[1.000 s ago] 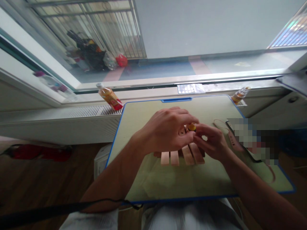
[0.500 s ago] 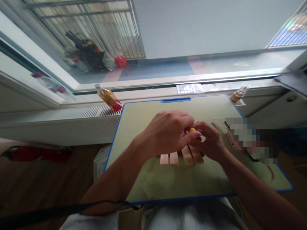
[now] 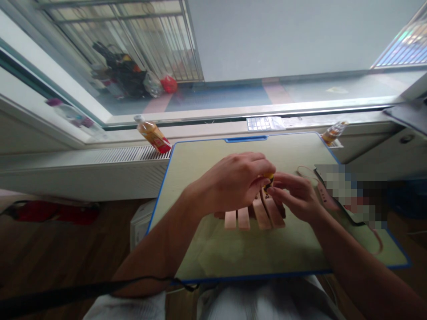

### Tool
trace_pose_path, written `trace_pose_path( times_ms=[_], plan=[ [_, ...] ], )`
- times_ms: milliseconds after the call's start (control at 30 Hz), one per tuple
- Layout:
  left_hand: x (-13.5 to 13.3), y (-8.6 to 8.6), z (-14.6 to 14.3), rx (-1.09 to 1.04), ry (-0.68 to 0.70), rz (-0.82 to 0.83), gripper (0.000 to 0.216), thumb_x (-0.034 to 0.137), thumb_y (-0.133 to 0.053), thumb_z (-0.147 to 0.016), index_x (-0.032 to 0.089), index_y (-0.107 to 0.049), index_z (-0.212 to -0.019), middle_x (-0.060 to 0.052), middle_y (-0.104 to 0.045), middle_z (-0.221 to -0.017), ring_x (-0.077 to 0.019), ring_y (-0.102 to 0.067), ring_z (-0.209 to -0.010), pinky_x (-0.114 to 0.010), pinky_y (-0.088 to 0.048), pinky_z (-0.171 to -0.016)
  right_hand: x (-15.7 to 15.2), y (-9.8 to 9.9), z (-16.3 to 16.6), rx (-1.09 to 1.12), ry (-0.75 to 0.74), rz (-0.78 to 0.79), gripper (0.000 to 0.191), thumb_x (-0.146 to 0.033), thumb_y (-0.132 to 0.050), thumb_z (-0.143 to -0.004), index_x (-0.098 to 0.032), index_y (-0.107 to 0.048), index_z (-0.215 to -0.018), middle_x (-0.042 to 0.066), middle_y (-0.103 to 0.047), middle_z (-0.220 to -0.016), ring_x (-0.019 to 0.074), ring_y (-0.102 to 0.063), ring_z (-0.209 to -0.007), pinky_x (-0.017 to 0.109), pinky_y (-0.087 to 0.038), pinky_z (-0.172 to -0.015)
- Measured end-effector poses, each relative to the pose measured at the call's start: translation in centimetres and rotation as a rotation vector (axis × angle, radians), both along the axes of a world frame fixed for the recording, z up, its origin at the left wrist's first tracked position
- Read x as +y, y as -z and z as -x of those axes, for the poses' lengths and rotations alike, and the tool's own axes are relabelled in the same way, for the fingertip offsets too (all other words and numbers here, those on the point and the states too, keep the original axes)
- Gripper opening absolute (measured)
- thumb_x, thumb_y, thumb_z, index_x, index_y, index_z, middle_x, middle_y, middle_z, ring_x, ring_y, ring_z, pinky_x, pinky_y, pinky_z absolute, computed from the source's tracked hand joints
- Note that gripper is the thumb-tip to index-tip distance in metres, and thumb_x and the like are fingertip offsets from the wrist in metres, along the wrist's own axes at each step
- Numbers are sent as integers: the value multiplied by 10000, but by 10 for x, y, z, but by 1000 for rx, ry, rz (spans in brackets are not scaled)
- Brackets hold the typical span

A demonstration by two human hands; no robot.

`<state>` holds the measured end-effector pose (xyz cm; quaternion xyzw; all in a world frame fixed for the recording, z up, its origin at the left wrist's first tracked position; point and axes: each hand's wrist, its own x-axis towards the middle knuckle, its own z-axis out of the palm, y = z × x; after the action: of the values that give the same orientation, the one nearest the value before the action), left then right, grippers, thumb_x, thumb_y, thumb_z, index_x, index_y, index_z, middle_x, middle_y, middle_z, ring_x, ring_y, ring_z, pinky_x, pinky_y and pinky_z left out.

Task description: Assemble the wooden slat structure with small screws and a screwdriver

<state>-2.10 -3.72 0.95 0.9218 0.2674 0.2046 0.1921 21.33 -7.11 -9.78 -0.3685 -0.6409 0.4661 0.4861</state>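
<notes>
At 10 o'clock off the lap board (image 3: 233, 253), an orange drink bottle (image 3: 152, 135) leans on the sill. Board centre: left hand (image 3: 233, 182), fingers curled tight. Wooden slats (image 3: 255, 218) lie at its 6 o'clock. It pinches a small yellow piece (image 3: 267, 177) at its 3 o'clock. Right hand (image 3: 295, 198), fingers narrow, has its tips touching the piece. Whether it grips the piece, I cannot tell.

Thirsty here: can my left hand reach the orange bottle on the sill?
Probably yes: bare board lies between left hand and orange bottle, but it pinches a small yellow piece.
</notes>
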Motion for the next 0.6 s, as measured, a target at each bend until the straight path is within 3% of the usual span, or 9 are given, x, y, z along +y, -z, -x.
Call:
trace_pose_path(
  times_ms=[167,267,367,467,600],
  plan=[
    [0,0,2,-16,14,14,237,210,-645,-1037,219,-785,-1228,-81,-791,-1181,-218,-731,-1092,-363,-560,-982,0,4,4,21,10,-76,199,-323,-856,-969,-258,-764,-1133,-7,-714,-818,124,-592,-597,255,-454,-517],
    [0,0,0,2,-46,-18,341,389,-776,-983,225,-768,-1282,-80,-802,-1185,-244,-731,-1092,-384,-547,-965,1,6,5,13,12,-110,209,-352,-860,-969,-268,-750,-1126,4,-712,-868,126,-596,-624,258,-469,-536],
    [0,2,-4,10,-141,-59,385,541,-801,-957,188,-765,-1105,-69,-797,-1047,-224,-716,-939,-351,-501,-823,1,7,6,12,12,-84,263,-382,-872,-957,-266,-733,-1147,29,-730,-929,159,-655,-693,287,-536,-599],
    [1,4,-7,1,-188,-77,318,473,-832,-942,178,-716,-912,-30,-758,-893,-171,-646,-776,-312,-426,-721,1,8,8,9,55,-96,227,-367,-890,-940,-265,-723,-1055,22,-725,-930,175,-687,-750,301,-575,-659],
    [3,9,-9,-93,-186,-26,274,394,-870,-911,175,-712,-867,-11,-729,-833,-155,-623,-756,-296,-429,-712,1,6,10,9,101,-127,236,-352,-916,-915,-263,-708,-986,10,-716,-928,170,-690,-761,294,-579,-656]
  ],
)
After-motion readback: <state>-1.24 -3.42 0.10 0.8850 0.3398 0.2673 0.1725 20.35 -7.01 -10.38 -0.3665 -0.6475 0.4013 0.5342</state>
